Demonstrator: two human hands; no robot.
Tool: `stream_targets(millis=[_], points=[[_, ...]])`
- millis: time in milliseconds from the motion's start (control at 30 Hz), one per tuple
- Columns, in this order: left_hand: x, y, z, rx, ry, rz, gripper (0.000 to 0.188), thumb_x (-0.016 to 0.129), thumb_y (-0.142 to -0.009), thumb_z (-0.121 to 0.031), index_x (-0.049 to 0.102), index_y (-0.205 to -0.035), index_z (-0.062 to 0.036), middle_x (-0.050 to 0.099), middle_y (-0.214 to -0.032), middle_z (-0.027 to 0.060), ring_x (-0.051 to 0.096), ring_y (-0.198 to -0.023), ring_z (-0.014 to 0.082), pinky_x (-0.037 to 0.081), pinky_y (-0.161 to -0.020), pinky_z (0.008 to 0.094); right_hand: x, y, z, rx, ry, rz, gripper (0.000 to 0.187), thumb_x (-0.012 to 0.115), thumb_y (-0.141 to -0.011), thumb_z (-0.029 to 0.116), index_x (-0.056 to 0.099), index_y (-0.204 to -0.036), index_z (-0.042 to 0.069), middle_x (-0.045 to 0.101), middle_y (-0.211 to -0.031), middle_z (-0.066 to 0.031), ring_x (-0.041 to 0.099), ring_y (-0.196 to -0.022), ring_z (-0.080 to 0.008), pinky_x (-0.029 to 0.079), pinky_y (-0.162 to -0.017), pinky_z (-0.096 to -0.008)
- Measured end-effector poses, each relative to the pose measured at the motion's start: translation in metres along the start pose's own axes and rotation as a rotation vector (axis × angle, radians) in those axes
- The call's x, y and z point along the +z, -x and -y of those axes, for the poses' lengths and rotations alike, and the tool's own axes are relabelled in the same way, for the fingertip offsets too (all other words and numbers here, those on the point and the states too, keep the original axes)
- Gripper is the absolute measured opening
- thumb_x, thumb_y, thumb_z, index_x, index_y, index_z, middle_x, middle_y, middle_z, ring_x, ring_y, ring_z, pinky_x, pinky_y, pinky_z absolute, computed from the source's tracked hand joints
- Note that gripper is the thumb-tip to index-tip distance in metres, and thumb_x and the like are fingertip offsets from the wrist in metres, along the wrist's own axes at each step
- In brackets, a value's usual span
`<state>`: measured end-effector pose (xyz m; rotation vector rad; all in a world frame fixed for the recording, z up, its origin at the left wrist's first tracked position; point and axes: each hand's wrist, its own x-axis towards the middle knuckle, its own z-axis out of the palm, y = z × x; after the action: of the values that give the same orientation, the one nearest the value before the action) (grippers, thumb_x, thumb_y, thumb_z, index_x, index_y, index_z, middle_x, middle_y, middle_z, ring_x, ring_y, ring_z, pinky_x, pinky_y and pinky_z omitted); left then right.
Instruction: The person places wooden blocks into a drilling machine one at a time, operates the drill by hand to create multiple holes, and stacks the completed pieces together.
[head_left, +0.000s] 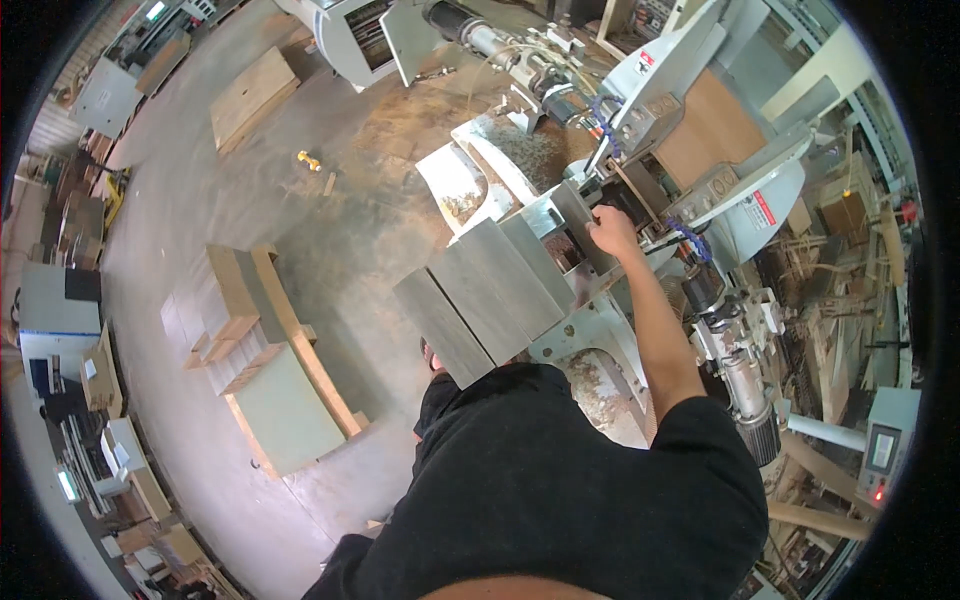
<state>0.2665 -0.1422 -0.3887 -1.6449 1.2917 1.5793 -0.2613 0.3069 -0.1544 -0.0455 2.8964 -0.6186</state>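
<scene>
My right hand point(613, 233) reaches into the machine, its fingers curled closed at the edge of a narrow grey board point(578, 218). That board lies tilted between the machine's table and its guard plates. Nearer to me, several flat grey boards point(495, 280) rest side by side on the table, and another grey board point(445, 332) lies at their left with a thin dark gap between. Beside the right hand, an opening point(567, 250) in the table shows wood chips. My left hand is out of sight.
Motor units point(735, 375) with blue hoses flank the machine, and a control box point(888, 445) stands at right. Stacked panels point(285, 410) on wooden bearers occupy the floor at left. A plywood sheet point(253, 100) and a small yellow object point(309, 160) lie farther off.
</scene>
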Motion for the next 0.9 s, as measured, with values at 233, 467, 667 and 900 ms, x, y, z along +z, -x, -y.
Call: stream_targets(millis=[233,467,667,900], points=[[0.074,0.094,-0.167,0.469,0.181,0.243,0.098,0.025,-0.090,-0.078,0.008,-0.156,-0.0077,0.004,-0.163,0.0152,0.004,-0.151,0.0290,0.005,-0.119,0.0488,0.022,0.041,0.039,-0.091,-0.533,0.028,0.029,0.062,-0.088,0.025,0.066,-0.103,0.000,0.067,-0.091,-0.0206,0.064,-0.086,-0.0367,0.050,-0.077,-0.0418],[0.157,0.231,-0.260,0.734,0.383,0.621,0.095,0.023,-0.092,-0.075,0.002,-0.156,-0.0080,0.004,-0.163,0.0092,0.010,-0.149,0.0267,0.009,-0.120,0.0443,0.089,0.057,0.042,-0.214,-0.408,0.019,0.031,0.056,-0.095,0.024,0.065,-0.116,0.004,0.063,-0.097,-0.0220,0.059,-0.097,-0.0392,0.047,-0.087,-0.0427],[0.171,0.261,-0.271,0.768,0.312,0.593,0.086,0.020,-0.098,-0.067,0.011,-0.155,-0.0033,0.015,-0.161,0.0106,0.023,-0.145,0.0270,0.025,-0.116,0.0421,0.066,0.069,0.061,-0.265,-0.571,-0.211,0.047,0.059,-0.095,0.031,0.056,-0.125,-0.005,0.059,-0.113,-0.0221,0.059,-0.102,-0.0348,0.046,-0.089,-0.0413],[0.174,0.295,-0.279,0.822,0.237,0.564,0.084,0.015,-0.099,-0.065,-0.001,-0.155,-0.0030,0.009,-0.162,0.0134,0.014,-0.148,0.0263,0.014,-0.120,0.0410,0.029,0.092,0.113,-0.156,-1.079,0.507,0.070,0.048,-0.102,0.037,0.020,-0.151,-0.004,0.021,-0.159,-0.0158,0.021,-0.146,-0.0228,0.019,-0.118,-0.0331]])
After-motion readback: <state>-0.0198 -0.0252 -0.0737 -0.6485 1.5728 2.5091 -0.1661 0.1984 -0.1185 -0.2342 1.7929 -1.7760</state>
